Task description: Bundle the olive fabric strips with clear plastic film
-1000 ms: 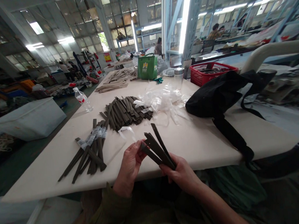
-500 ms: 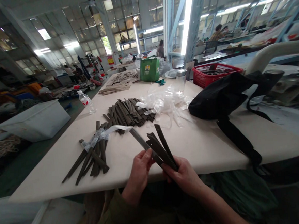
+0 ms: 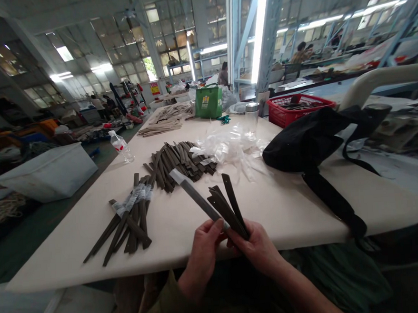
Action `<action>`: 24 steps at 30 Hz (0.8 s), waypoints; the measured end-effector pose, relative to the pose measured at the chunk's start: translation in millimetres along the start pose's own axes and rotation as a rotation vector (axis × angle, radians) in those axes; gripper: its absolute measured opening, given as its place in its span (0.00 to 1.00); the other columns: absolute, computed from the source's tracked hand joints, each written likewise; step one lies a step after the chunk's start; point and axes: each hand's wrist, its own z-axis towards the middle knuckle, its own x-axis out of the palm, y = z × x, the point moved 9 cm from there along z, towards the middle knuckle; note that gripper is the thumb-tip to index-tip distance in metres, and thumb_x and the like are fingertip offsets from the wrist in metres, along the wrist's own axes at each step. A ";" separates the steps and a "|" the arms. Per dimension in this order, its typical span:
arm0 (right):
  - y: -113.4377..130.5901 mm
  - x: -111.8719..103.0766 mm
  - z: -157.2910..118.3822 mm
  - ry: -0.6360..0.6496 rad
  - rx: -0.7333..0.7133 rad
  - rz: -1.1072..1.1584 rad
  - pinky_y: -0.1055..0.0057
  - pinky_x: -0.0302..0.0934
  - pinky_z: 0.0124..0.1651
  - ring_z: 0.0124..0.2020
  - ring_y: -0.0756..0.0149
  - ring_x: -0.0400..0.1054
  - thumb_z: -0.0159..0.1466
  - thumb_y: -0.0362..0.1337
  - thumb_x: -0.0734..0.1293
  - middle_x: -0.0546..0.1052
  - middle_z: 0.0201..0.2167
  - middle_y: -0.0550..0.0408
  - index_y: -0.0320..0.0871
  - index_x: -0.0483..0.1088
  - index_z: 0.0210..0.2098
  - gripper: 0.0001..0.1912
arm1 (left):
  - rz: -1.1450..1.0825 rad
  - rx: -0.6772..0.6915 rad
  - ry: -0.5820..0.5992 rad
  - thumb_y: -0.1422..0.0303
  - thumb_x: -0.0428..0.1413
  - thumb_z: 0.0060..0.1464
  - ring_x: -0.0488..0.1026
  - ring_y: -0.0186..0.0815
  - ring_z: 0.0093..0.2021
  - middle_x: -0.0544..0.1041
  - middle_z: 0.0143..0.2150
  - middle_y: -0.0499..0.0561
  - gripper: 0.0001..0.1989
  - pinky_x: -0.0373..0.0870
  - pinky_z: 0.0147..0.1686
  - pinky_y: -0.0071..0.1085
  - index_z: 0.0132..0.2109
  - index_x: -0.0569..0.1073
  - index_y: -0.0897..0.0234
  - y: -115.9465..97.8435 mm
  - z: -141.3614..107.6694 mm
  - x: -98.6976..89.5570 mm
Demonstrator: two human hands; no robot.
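My left hand (image 3: 203,250) pinches a dark flat strip (image 3: 199,200) with a clear plastic sleeve (image 3: 176,176) over it; a short, whitish end of the sleeve stands out past the strip's tip. Closed round the lower ends of several dark strips (image 3: 221,204), my right hand (image 3: 256,246) touches my left fingertips. The strips fan upward, one apart from the others. To the left lie crossed dark strips (image 3: 137,228) with crumpled plastic (image 3: 135,196) about their upper parts. Beyond my hands is a pile of similar strips (image 3: 180,161), beside a heap of clear plastic sleeves (image 3: 225,143).
On the table (image 3: 68,242) stand a plastic bottle (image 3: 120,146), a green bag (image 3: 208,103), a clear jar (image 3: 252,117) and a red basket (image 3: 284,113). A black bag (image 3: 301,140) with a strap lies at right. A white bin (image 3: 49,172) stands left.
My left hand has slid down the strip toward my right hand. The plastic that trailed far past the strip's tip now covers more of it, with only a short end out.
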 end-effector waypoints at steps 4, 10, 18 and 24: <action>-1.6 4.6 -2.1 0.044 0.012 -0.020 0.76 0.59 0.22 0.17 0.71 0.65 0.64 0.47 0.64 0.73 0.19 0.58 0.42 0.66 0.27 0.16 | -0.108 0.209 -0.159 0.62 0.64 0.47 0.74 0.32 0.35 0.79 0.36 0.51 0.12 0.71 0.38 0.27 0.37 0.77 0.66 -36.2 9.7 -20.4; -1.4 0.5 0.9 0.006 0.002 0.008 0.76 0.59 0.21 0.18 0.71 0.66 0.64 0.47 0.64 0.74 0.21 0.57 0.42 0.66 0.28 0.16 | -0.046 -0.023 -0.042 0.61 0.63 0.48 0.67 0.28 0.21 0.73 0.22 0.47 0.14 0.67 0.23 0.26 0.27 0.74 0.69 7.8 1.8 -4.0; -9.9 6.7 -2.9 0.050 0.018 -0.012 0.76 0.59 0.22 0.18 0.71 0.65 0.64 0.46 0.64 0.73 0.19 0.58 0.42 0.65 0.27 0.15 | -0.217 0.198 -0.217 0.64 0.65 0.45 0.76 0.33 0.38 0.79 0.42 0.52 0.15 0.73 0.39 0.28 0.41 0.77 0.65 -53.1 21.6 -28.7; -11.1 5.5 5.2 0.016 0.029 0.004 0.76 0.59 0.21 0.17 0.71 0.65 0.63 0.48 0.65 0.74 0.20 0.57 0.41 0.67 0.28 0.16 | -0.112 0.001 -0.100 0.62 0.63 0.49 0.69 0.28 0.24 0.73 0.25 0.46 0.11 0.69 0.26 0.26 0.31 0.74 0.67 8.2 1.9 -8.2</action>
